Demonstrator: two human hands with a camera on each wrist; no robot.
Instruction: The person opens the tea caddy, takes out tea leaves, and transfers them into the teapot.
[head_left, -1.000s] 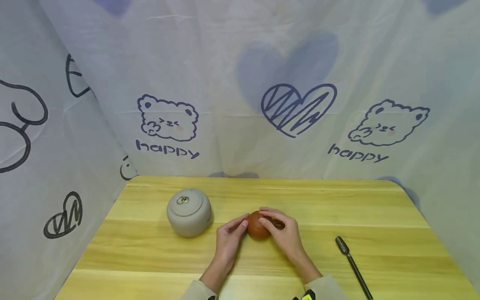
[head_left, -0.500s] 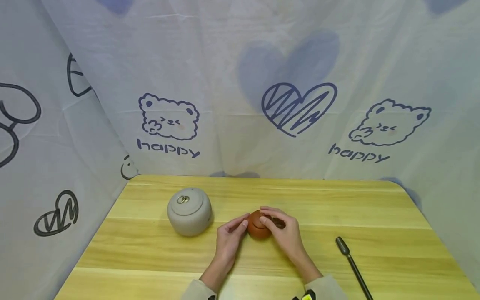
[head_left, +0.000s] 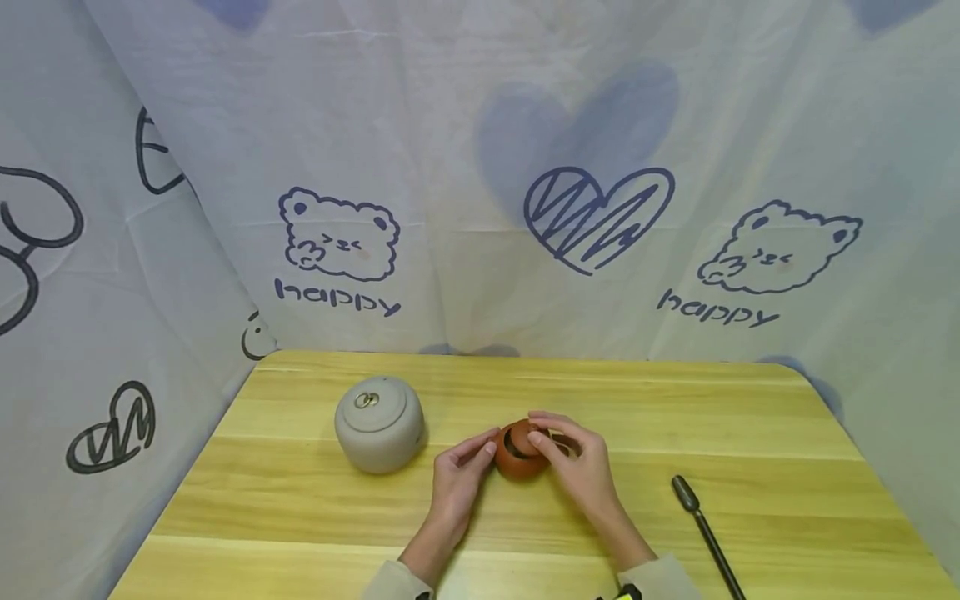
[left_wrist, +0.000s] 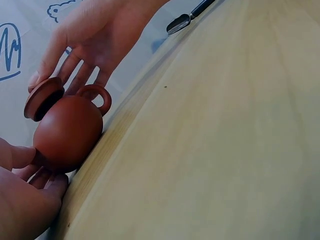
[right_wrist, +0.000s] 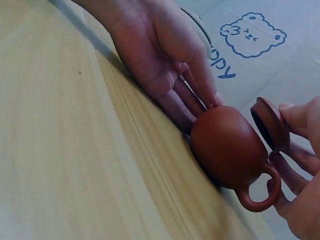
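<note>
A small reddish-brown clay teapot stands on the wooden table. My left hand grips its left side between thumb and fingers; the part under those fingers is hidden. With thumb and fingertips my right hand pinches the teapot's lid, held tilted just above the rim. A dark gap shows between lid and pot in the head view. The loop handle sits on the right side, close under the right hand's lower fingers in the right wrist view.
A round grey lidded jar with a ring-shaped ornament on top stands left of the hands. Toward the right lies a dark tea scoop. A printed white cloth hangs behind the table.
The right hand has raised the lid off the teapot and drawn it slightly right, opening a dark gap at the rim. My left hand has stayed on the pot.
</note>
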